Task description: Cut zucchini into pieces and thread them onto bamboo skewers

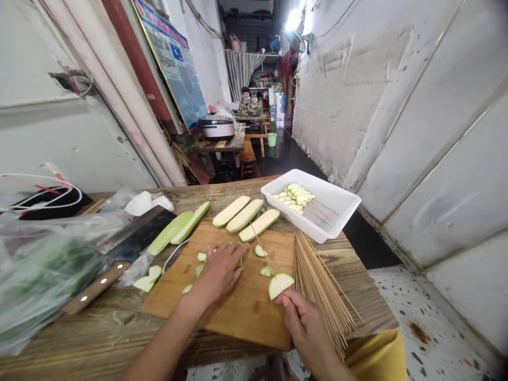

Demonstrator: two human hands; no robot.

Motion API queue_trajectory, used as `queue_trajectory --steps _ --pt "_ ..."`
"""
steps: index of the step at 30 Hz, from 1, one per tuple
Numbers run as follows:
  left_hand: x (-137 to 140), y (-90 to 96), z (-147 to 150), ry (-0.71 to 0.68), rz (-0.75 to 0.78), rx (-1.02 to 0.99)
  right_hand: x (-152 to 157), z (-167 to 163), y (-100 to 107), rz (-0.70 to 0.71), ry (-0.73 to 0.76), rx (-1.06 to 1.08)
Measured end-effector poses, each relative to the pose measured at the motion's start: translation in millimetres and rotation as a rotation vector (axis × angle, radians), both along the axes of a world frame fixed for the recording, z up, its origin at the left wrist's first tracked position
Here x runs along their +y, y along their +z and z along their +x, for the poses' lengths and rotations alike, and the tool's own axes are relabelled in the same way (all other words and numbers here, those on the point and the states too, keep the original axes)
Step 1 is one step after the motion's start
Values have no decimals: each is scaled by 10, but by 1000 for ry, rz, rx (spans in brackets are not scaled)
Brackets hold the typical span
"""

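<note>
A wooden cutting board (254,312) lies in front of me with cut zucchini slices on it. My left hand (220,267) rests palm down over some of these slices, its fingers apart and partly covering them. My right hand (301,317) pinches a thin bamboo skewer (257,241) at the board's right side. A half-round zucchini slice (281,286) is at its fingertips, in line with the skewer. Two smaller pieces lie along the skewer; whether it pierces them I cannot tell. Halved zucchinis (259,226) lie behind the board.
Right of the board lies a bundle of bamboo skewers (319,288). A white tray (341,211) behind holds skewered slices. At left are a cleaver (103,283), more zucchini pieces (148,278) and a plastic bag of greens (43,286). A person (246,103) sits far back.
</note>
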State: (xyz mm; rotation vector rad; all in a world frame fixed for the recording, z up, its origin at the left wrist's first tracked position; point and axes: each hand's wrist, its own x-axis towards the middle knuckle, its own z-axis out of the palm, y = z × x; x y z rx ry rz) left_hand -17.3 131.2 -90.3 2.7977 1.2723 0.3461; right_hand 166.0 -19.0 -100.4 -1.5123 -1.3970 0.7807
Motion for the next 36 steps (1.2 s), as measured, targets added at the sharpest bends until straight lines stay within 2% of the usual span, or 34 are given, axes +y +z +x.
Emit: queue_trajectory --steps 8,14,19,22,26,28,32,36 --pt "98 -210 -9 -71 78 -131 -14 -3 -7 2 8 -26" --pt "81 -170 -12 -33 18 -153 -22 9 -2 -1 18 -36" --pt "27 -144 -8 38 -92 -352 -23 11 20 10 17 -34" --pt "10 -87 -7 120 -299 -637 -39 14 18 22 17 -38" --pt "-16 30 -75 174 -864 -1206 -73 -3 14 84 58 -79" --pt "-30 83 -127 149 -1073 -1469 -85 -40 4 119 124 -106" --pt "-26 155 -197 105 -1340 -1868 -99 -162 -62 157 196 -141" --pt "7 210 -209 148 -1449 -2051 -111 -258 -149 199 174 -209"
